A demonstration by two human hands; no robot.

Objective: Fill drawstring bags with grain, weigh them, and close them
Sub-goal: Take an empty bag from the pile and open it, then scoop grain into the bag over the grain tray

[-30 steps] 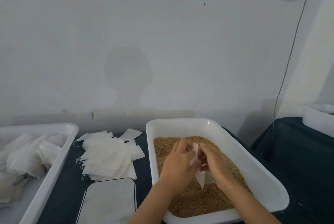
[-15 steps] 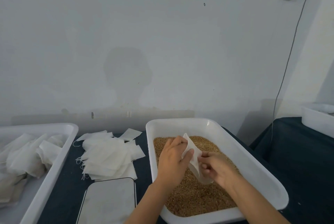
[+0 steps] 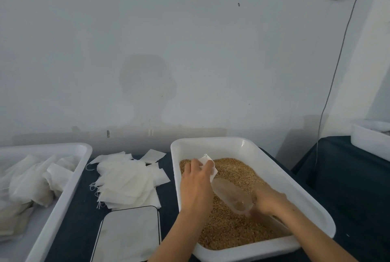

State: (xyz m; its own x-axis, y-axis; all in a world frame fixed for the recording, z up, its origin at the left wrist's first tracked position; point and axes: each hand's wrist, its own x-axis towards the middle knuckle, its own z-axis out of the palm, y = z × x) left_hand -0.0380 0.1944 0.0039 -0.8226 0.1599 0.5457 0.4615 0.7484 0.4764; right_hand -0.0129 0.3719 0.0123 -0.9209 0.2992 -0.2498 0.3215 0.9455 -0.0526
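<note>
A white tub (image 3: 249,145) holds brown grain (image 3: 236,171). My left hand (image 3: 196,185) grips a small white drawstring bag (image 3: 209,162) above the grain at the tub's far left. My right hand (image 3: 268,200) grips the handle of a clear plastic scoop (image 3: 232,195), whose open end points toward the bag. A little grain lies in the scoop near the handle. The scoop's tip nearly touches the bag's lower edge.
A heap of empty white bags (image 3: 126,179) lies on the dark cloth left of the tub. In front of it sits a flat scale (image 3: 128,234). A second white tub (image 3: 63,194) at the left holds filled bags. Another white bin (image 3: 369,137) stands far right.
My right hand let go of the bag and now holds the clear scoop. My left hand carried the bag toward the far left of the tub.
</note>
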